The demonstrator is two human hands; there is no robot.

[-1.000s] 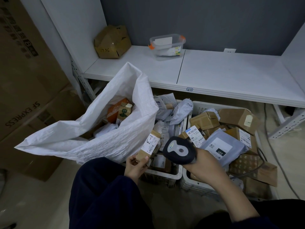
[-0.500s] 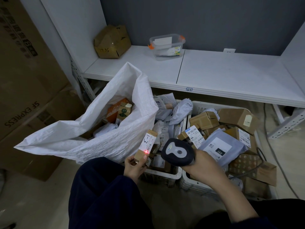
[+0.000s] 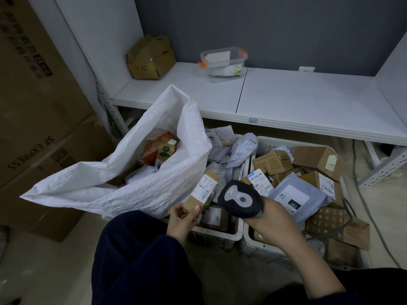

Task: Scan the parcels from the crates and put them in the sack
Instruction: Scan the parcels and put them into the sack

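A long white shelf (image 3: 308, 100) runs across the far side, in front of a grey wall (image 3: 264, 25). On its left end stands a crumpled cardboard box (image 3: 150, 58). To the right of it is a clear plastic container (image 3: 223, 62) with orange clips. At the left, big cardboard boxes (image 3: 37, 95) are stacked, one printed "SF EXPRESS". A cable (image 3: 361, 190) lies on the floor at the right.

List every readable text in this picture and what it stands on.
"SF EXPRESS": large cardboard box, left.
"231": grey mailer.
"4-1", probably: shelf-edge tag.
Handwriting on the small parcel in the left hand: blurred.
Handwritten digits on the crumpled carton: unclear.
Printed shipping labels: too small.
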